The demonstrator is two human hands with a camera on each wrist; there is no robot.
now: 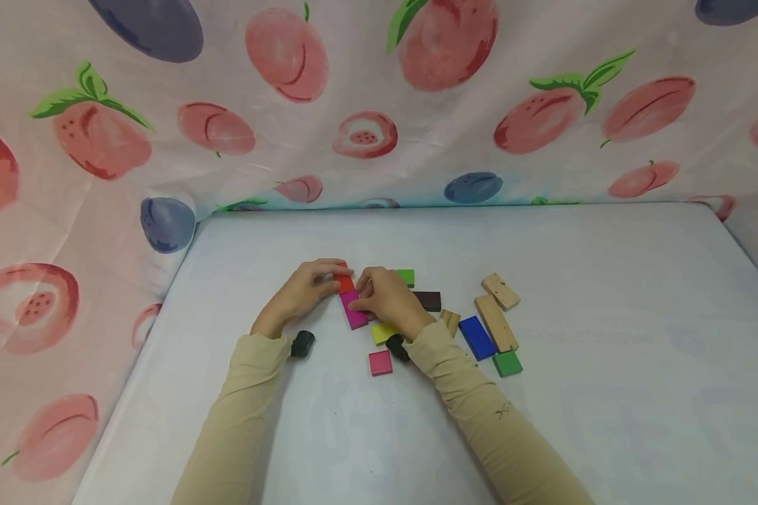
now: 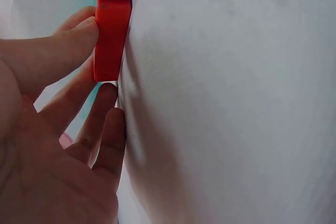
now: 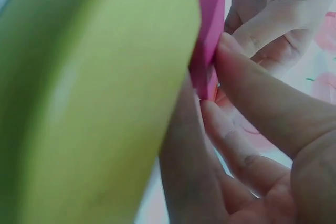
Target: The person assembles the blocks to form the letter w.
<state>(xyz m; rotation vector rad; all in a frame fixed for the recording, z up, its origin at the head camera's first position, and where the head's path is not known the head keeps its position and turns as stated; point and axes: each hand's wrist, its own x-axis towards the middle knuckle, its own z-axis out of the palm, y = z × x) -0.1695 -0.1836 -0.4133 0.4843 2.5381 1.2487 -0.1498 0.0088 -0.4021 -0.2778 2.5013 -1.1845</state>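
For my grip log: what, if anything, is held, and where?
Left hand: red block, thumb at left edge. Right hand: magenta block, thumb on top, a finger at its right side.

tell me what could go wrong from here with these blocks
The red block and magenta block sit end to end, with the left hand and right hand on them, so an uneven push might skew the line. The yellow block lies close by the right hand, which could nudge it when moving.
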